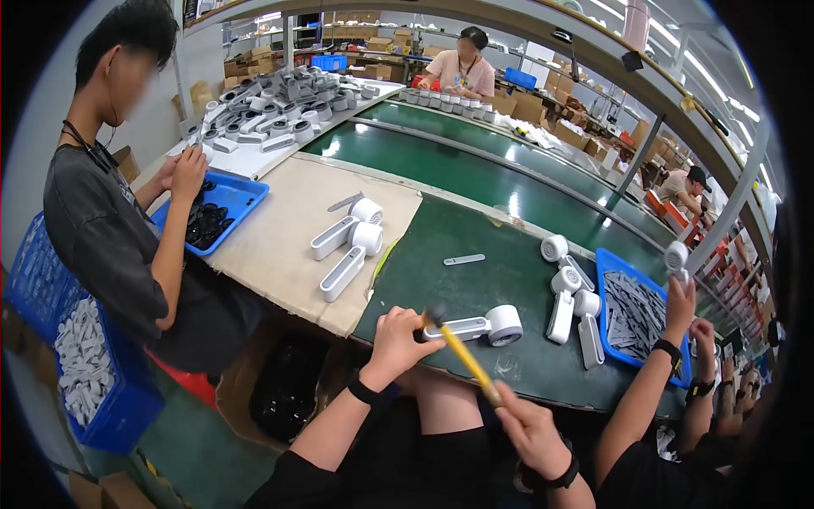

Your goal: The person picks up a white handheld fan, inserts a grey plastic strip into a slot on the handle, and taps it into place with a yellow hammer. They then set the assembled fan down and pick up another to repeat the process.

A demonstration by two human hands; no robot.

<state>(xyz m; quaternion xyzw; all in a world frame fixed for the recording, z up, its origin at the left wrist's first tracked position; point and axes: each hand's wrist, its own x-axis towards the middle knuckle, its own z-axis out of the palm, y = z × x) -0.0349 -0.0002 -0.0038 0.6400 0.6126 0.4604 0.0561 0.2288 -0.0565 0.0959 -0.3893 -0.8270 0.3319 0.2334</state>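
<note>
My left hand (394, 346) pinches the handle end of a white device (504, 325) with a round head, lying on the green mat at the table's front edge. In my right hand (536, 431) is a hammer (468, 358) with a yellow handle. Its dark head is over the device's handle end, close to my left fingers; whether it touches cannot be seen. Beyond lies a loose grey strip (464, 260). Several similar devices (560, 307) rest to the right, and two more (343, 270) with grey handle panels lie to the left.
A blue tray (600, 284) of grey strips stands at right, beside another person's raised hand (678, 305) holding a device. On the left, a person works at a blue tray (254, 188) of black parts. A green conveyor (475, 174) runs behind; many devices (280, 110) are piled far left.
</note>
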